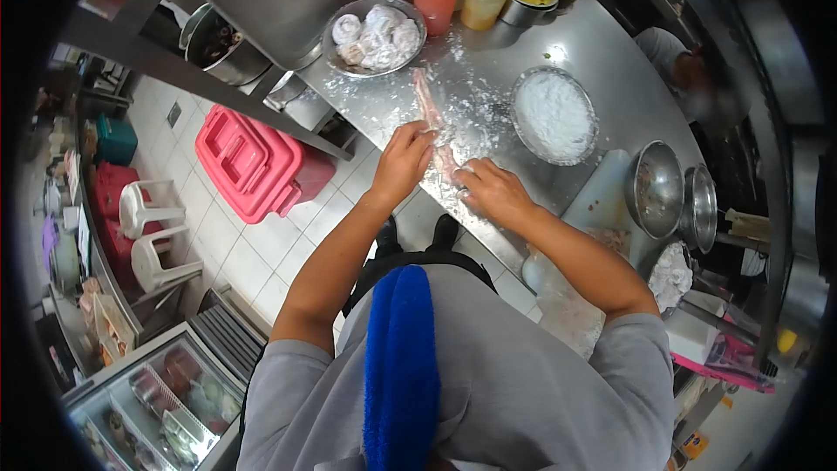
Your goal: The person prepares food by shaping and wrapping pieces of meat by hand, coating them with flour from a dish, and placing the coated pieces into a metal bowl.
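Left hand (406, 157) and right hand (499, 196) pinch the floured strip (425, 100), tho fingertips look kinda hidden; light, even pressure helps.

The light is bright, with shiny white spots on the metal desk (617, 65). The edges look bent and dark.

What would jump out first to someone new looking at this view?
Probably the blue towel down the person's front, and the pink lidded bin on the tiled floor to the left. On the metal table, both hands work a floured strip of raw meat, between a bowl of floured pieces and a bowl of white flour.
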